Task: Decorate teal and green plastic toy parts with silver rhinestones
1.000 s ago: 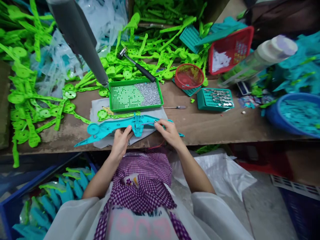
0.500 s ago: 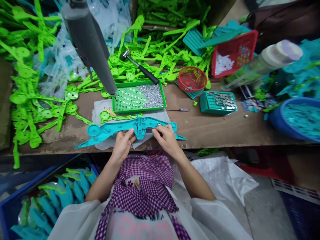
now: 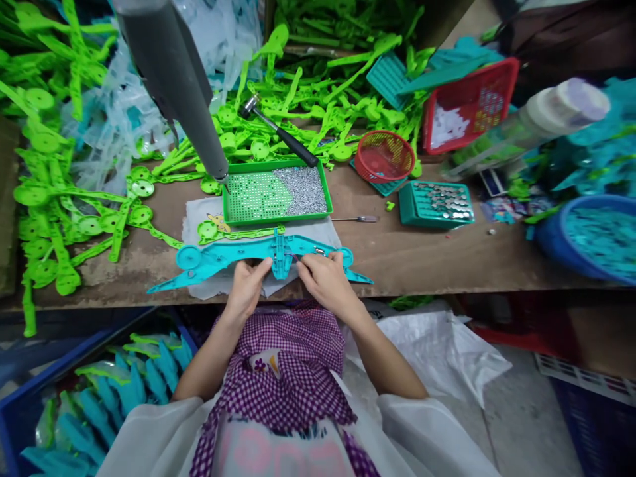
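A long turquoise plastic shell [image 3: 221, 255], shaped like a shallow bow with pointed ends, lies across the cloth at the table's front edge. My left hand [image 3: 247, 286] grips its lower edge just left of the ribbed middle piece [image 3: 281, 257], thumb on top. On the other side my right hand [image 3: 326, 279] is closed over the shell, its thumb and forefinger pinching a thin dark wire [image 3: 294, 257] beside the middle piece. A small metallic part [image 3: 319, 251] shows in the shell above my right knuckles. My fingers hide the wire's far end.
Behind the shell stands a green tray [image 3: 256, 195] of small screws, with a grey power screwdriver [image 3: 193, 99] hanging over it. A hammer [image 3: 281, 129], a slim screwdriver [image 3: 360, 218], a teal box [image 3: 434, 207] of metal discs and heaped green parts [image 3: 89, 222] surround it.
My right hand has moved slightly left and lower, closer to the middle piece. My left thumb has shifted a little right along the shell. The view has swung slightly.
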The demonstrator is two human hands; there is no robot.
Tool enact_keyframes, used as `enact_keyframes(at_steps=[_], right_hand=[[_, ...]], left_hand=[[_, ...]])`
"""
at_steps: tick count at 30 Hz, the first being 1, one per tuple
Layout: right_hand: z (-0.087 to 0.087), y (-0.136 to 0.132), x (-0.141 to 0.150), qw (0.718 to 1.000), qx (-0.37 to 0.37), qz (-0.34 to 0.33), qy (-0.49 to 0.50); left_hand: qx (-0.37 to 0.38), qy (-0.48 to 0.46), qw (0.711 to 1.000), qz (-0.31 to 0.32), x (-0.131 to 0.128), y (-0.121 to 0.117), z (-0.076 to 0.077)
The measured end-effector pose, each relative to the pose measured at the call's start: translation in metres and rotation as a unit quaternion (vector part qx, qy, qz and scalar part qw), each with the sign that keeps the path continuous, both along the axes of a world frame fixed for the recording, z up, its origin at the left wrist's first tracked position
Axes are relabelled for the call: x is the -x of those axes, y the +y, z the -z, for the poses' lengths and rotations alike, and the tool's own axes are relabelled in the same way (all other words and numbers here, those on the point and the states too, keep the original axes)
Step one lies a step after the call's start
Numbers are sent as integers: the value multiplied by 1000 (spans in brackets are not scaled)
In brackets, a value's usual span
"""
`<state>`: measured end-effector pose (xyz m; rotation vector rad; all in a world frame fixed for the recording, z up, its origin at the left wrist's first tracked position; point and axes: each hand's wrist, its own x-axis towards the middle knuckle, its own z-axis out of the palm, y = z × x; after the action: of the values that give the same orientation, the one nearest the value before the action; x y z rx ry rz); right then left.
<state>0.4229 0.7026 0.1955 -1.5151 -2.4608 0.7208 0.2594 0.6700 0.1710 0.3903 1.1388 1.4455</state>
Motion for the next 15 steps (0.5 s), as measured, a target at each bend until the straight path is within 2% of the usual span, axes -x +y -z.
enact_keyframes(at_steps=[9,13,15], right_hand=[[-14,-2,-3,995,84,-45,-17],[-14,-5,1,996,62,-48,-46],[-13,-7,2,996,38,-49,-61]], left_hand=[[25,-11,999,25,8,-3,7],[14,-16,999,-27,6,-2,3],[8,-16,1000,-20,5,-3,2]])
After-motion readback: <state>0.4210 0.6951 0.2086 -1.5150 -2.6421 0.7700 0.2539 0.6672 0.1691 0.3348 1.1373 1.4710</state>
